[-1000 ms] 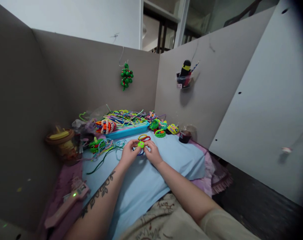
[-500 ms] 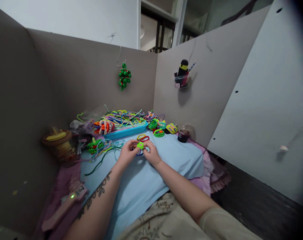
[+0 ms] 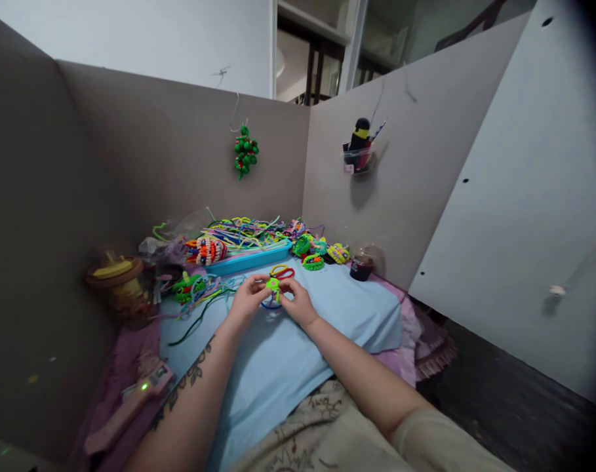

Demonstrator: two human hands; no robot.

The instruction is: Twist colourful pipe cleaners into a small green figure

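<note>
Between both hands is a small lime-green knotted cord piece (image 3: 273, 285) with a pinkish centre, held above the blue cloth (image 3: 278, 347). My left hand (image 3: 247, 299) pinches its left side, fingers closed. From the right, the thumb and fingers of my right hand (image 3: 299, 304) close on its other edge, where a short green end hangs down. Just below the piece shows a dark blue loop (image 3: 269, 305), partly hidden by the fingers. Red and yellow loops (image 3: 282, 271) lie on the cloth right behind my hands.
A blue tray (image 3: 251, 259) heaped with coloured cords stands at the back, with finished knotted pieces (image 3: 312, 262) to its right. Dark green cords (image 3: 199, 322) trail at left. A pink glue gun (image 3: 130, 406) with a lit green light, a lidded cup (image 3: 118, 282) and a dark jar (image 3: 360, 265) flank the cloth.
The lime-green piece has turned and shifted slightly left between my fingers, and a short green end now hangs below it. Both hands keep their pinch.
</note>
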